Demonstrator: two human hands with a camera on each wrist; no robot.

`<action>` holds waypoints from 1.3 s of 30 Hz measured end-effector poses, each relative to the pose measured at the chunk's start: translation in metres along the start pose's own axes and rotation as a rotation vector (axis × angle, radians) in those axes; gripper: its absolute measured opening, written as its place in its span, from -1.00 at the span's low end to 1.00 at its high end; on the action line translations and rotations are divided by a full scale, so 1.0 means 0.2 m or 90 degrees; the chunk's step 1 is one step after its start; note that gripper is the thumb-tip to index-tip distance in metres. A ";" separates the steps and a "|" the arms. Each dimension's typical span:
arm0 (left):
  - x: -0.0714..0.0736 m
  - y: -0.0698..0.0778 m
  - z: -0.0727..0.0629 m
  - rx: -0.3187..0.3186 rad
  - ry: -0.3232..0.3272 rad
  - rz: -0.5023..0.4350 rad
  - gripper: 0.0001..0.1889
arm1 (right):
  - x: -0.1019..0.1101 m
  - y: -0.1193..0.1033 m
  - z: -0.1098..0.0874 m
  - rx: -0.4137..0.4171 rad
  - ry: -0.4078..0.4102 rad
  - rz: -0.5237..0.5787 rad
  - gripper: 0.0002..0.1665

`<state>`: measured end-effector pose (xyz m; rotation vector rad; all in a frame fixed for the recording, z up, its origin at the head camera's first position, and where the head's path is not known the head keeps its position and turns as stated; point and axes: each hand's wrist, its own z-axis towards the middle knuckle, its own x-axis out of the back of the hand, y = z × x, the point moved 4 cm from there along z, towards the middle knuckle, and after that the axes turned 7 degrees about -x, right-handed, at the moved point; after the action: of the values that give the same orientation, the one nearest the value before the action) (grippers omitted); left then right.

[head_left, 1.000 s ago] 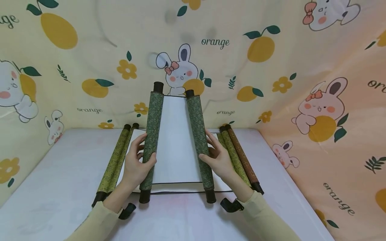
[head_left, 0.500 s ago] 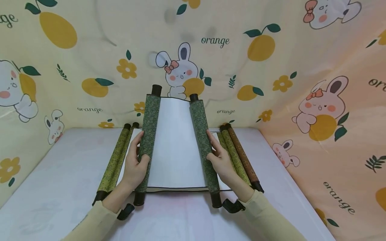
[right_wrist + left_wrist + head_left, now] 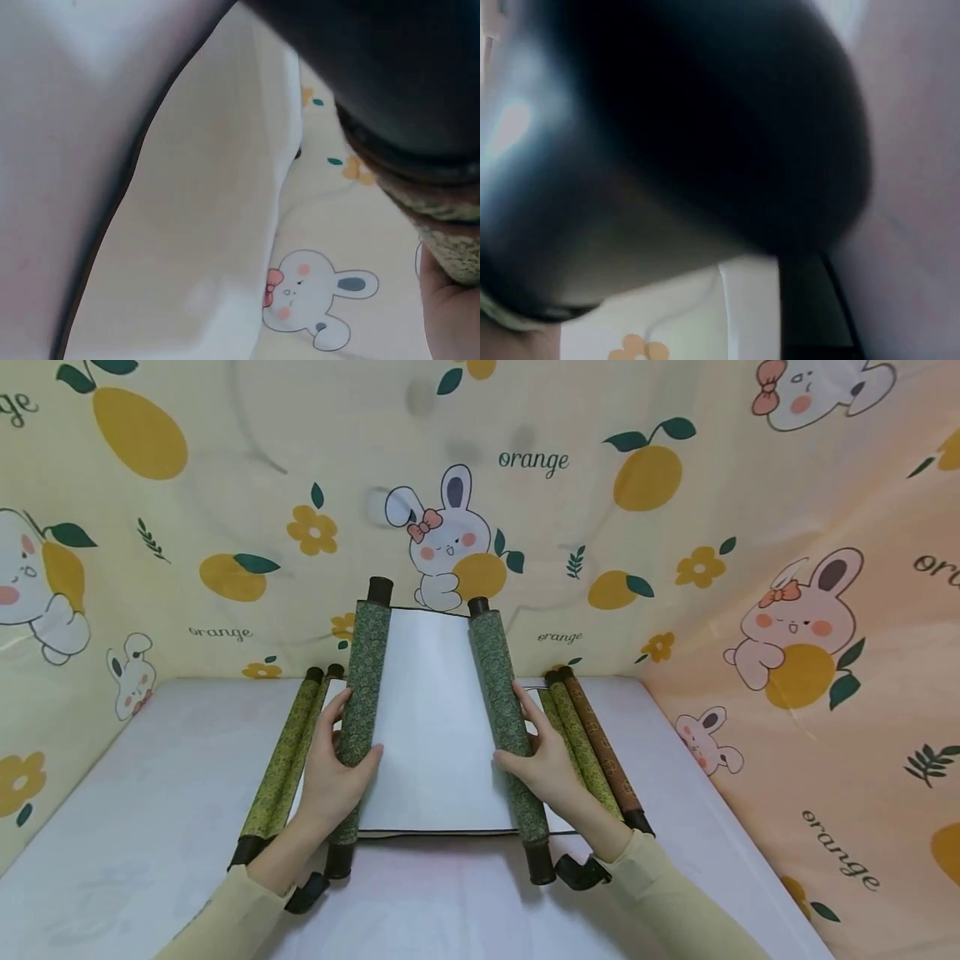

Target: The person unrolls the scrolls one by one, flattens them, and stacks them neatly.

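In the head view, a hanging scroll is partly unrolled, its white sheet point(image 3: 431, 718) stretching between two dark green patterned rollers. My left hand point(image 3: 330, 777) grips the left roller point(image 3: 363, 668), thumb across its front. Around the right roller point(image 3: 491, 668) curls my right hand point(image 3: 546, 768), thumb also in front. Both rollers tilt with their far ends raised. A dark end knob point(image 3: 727, 127) fills much of the left wrist view. The right wrist view has another dark knob point(image 3: 405, 67), with part of the hand point(image 3: 454, 322) on patterned cloth below it.
Two yellow-green rolls point(image 3: 281, 760) lie left of the scroll. On the right are more yellow-green rolls point(image 3: 588, 747) and a brown roll point(image 3: 606, 747). White paper partly shows beneath the scroll on the pale table point(image 3: 172, 793). A printed cloth point(image 3: 555, 527) stands behind.
The two rollers have moved apart, mostly the left one leftward, baring a wider stretch of white sheet. Their far ends have sunk slightly. Both thumbs have shifted over the rollers.
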<state>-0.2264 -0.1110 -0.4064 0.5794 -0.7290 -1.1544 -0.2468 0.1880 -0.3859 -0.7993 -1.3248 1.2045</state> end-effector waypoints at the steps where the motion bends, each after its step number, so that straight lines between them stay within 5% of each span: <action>1: 0.01 0.00 0.00 0.001 0.001 -0.003 -0.07 | 0.01 -0.01 0.00 -0.001 0.006 -0.005 0.19; 9: 0.07 -0.01 -0.02 0.003 0.044 -0.005 -0.12 | 0.04 -0.02 -0.01 0.026 0.012 -0.027 0.15; 15: 0.12 0.00 -0.02 0.004 0.034 -0.006 -0.13 | 0.06 -0.01 -0.01 0.053 0.016 -0.031 0.15; 27: 0.18 0.03 0.01 -0.077 0.036 0.001 -0.13 | 0.12 -0.01 -0.03 0.057 0.008 -0.039 0.09; 39: 0.20 0.03 -0.01 -0.045 0.009 -0.008 -0.12 | 0.12 -0.01 -0.05 0.052 -0.019 0.024 -0.02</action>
<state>-0.2131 -0.1463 -0.3943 0.5337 -0.6708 -1.1810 -0.2403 0.2122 -0.3780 -0.7525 -1.2813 1.2961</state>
